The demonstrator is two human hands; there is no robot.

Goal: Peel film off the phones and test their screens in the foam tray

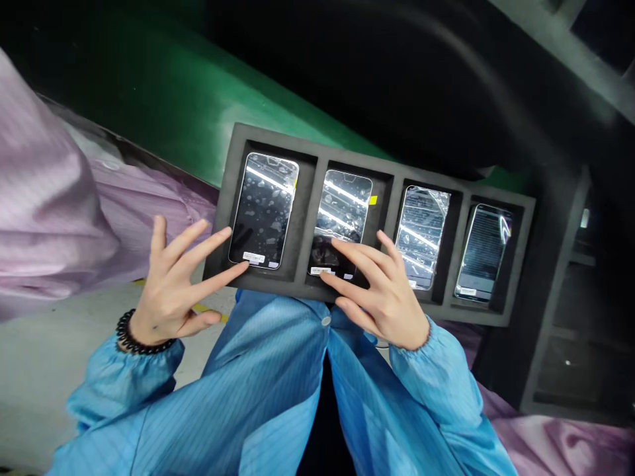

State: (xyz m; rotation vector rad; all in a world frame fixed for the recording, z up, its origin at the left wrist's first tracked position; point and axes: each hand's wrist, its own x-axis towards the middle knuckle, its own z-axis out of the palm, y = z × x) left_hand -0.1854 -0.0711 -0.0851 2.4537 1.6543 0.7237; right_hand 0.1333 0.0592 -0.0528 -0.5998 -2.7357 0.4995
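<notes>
A dark grey foam tray (pixel 310 218) spans the middle of the view, with several compartments, each holding a phone. My left hand (pixel 181 284) is spread at the tray's left end, its index fingertip near the label at the bottom of the leftmost phone (pixel 265 211). My right hand (pixel 380 287) has its fingers apart over the lower part of the second phone (pixel 344 205), a fingertip by its white label. The third phone (pixel 424 235) has a wrinkled, shiny film. The rightmost phone (pixel 483 251) shows faint text lines. Neither hand grips anything.
A green surface (pixel 188 112) lies behind the tray. Pink-purple sleeves or clothing of other people (pixel 54 211) show at the left and at the lower right. A dark framed structure (pixel 570 297) stands at the right. Pale floor (pixel 44 370) shows at the lower left.
</notes>
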